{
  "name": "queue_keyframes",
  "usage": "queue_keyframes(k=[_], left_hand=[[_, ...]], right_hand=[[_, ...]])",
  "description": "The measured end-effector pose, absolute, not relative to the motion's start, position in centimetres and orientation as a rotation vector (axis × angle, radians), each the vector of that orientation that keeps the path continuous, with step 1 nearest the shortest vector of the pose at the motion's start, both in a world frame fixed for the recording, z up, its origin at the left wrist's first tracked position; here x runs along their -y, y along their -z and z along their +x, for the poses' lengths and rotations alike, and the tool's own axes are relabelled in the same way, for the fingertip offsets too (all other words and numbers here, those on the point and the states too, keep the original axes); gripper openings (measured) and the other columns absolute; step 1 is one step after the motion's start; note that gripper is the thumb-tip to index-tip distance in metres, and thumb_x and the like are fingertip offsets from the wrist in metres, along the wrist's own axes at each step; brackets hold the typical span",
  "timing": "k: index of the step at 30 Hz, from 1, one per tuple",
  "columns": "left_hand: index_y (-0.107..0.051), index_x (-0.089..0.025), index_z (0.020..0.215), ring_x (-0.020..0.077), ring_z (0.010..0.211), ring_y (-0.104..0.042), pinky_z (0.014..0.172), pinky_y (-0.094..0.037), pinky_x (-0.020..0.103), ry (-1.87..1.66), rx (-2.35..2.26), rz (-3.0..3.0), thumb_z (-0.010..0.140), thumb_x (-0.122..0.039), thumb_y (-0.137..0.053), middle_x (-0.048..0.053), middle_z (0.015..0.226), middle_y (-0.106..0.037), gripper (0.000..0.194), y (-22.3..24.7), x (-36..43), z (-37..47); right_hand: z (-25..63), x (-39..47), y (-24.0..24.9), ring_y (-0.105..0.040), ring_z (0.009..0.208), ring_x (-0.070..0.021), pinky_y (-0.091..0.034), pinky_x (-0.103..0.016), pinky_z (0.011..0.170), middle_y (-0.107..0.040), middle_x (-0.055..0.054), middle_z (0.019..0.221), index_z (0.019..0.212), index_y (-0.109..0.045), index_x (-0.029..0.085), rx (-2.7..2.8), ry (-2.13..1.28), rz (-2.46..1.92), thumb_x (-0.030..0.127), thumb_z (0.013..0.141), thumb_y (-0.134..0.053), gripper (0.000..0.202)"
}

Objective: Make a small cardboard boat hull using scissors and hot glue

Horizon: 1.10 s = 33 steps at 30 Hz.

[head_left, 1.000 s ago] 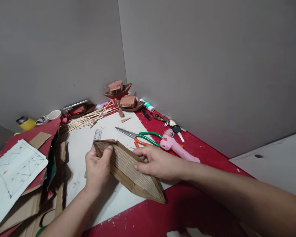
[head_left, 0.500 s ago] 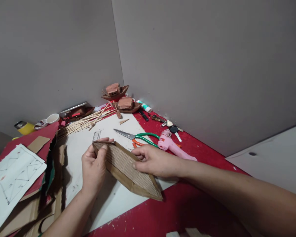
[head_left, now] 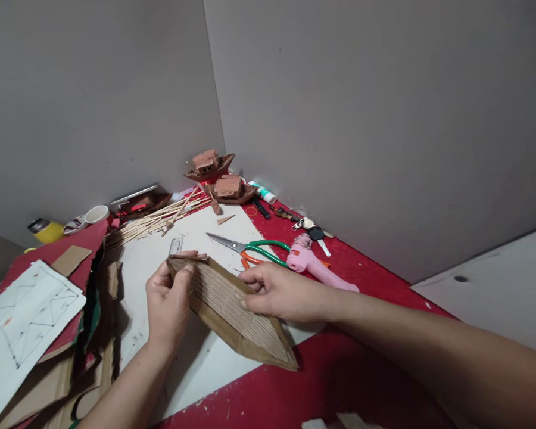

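Note:
A cardboard boat hull (head_left: 226, 313) with a ribbed inner floor and folded brown sides is held up over a white sheet (head_left: 143, 298). My left hand (head_left: 170, 301) pinches its far left end, thumb on the inside and fingers behind. My right hand (head_left: 279, 292) grips the right-hand side wall, thumb inside the hull and the other fingers around the outer side, partly hidden. Just beyond the hull lie scissors (head_left: 245, 245) with green and orange handles and a pink glue gun (head_left: 315, 265). A small clear ruler (head_left: 175, 245) lies behind my left hand.
Two finished model boats (head_left: 209, 164) stand in the far corner beside thin wooden sticks (head_left: 154, 219). Cardboard pieces (head_left: 49, 381) and a drawn pattern sheet (head_left: 31, 322) are piled at left. Keys (head_left: 315, 231), a paper cup (head_left: 97, 214) and a yellow bottle (head_left: 47, 230) sit along the walls.
The hull's near pointed end has dipped slightly down and to the right. Both hands keep their hold in nearly the same place.

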<state>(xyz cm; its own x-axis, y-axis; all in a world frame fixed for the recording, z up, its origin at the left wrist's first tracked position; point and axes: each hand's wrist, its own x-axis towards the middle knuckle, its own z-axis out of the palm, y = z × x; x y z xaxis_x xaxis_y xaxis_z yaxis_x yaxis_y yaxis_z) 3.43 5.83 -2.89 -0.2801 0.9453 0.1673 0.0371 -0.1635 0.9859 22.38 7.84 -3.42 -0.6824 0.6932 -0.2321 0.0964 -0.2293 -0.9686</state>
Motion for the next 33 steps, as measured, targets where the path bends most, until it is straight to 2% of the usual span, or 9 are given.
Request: queue_keyframes(k=[3, 11, 24, 30, 33], left_hand=[[-0.072, -0.018, 0.095, 0.0169, 0.086, -0.065, 0.079, -0.049, 0.026, -1.532, -1.334, 1.206, 0.081, -0.025, -0.065, 0.004, 0.092, -0.076, 0.017, 2.9, -5.9, 3.3], [-0.073, -0.018, 0.092, 0.0145, 0.083, -0.064, 0.077, -0.048, 0.023, -1.520, -1.350, 1.281, 0.083, -0.026, -0.065, 0.002, 0.089, -0.075, 0.015, 3.1, -6.1, 3.0], [-0.075, -0.017, 0.080, 0.0111, 0.064, -0.057, 0.060, -0.045, 0.019, -1.562, -1.488, 1.283, 0.078, -0.024, -0.065, -0.002, 0.069, -0.069, 0.011, 3.1, -6.0, 3.3], [-0.074, -0.018, 0.090, 0.0119, 0.070, -0.059, 0.066, -0.046, 0.020, -1.511, -1.370, 1.187, 0.080, -0.030, -0.068, 0.000, 0.078, -0.071, 0.017, 3.7, -6.4, 2.9], [-0.074, -0.018, 0.095, 0.0124, 0.077, -0.060, 0.072, -0.046, 0.020, -1.521, -1.338, 1.217, 0.080, -0.030, -0.068, 0.001, 0.085, -0.073, 0.020, 3.6, -6.5, 2.6]], right_hand=[[22.5, -8.0, 3.7, -0.058, 0.061, -0.0110, -0.040, -0.020, 0.055, -0.064, 0.004, 0.069, 0.073, -0.059, 0.016, 1.634, -1.933, -0.929, 0.010, 0.068, -0.056, 0.009], [22.4, -8.1, 3.8, -0.060, 0.065, -0.0119, -0.042, -0.020, 0.057, -0.065, 0.002, 0.073, 0.075, -0.059, 0.016, 1.617, -1.962, -0.916, 0.010, 0.071, -0.057, 0.007], [22.4, -7.5, 2.7, -0.062, 0.062, -0.0124, -0.043, -0.020, 0.056, -0.063, 0.005, 0.064, 0.073, -0.061, 0.017, 1.582, -2.029, -0.937, 0.007, 0.067, -0.055, 0.014], [22.4, -7.7, 3.4, -0.064, 0.068, -0.0135, -0.045, -0.020, 0.060, -0.067, 0.003, 0.072, 0.075, -0.060, 0.017, 1.561, -2.036, -0.934, 0.009, 0.066, -0.055, 0.012], [22.5, -8.0, 3.5, -0.061, 0.064, -0.0117, -0.043, -0.019, 0.057, -0.066, 0.003, 0.071, 0.075, -0.060, 0.016, 1.583, -1.981, -0.946, 0.009, 0.067, -0.056, 0.012]])
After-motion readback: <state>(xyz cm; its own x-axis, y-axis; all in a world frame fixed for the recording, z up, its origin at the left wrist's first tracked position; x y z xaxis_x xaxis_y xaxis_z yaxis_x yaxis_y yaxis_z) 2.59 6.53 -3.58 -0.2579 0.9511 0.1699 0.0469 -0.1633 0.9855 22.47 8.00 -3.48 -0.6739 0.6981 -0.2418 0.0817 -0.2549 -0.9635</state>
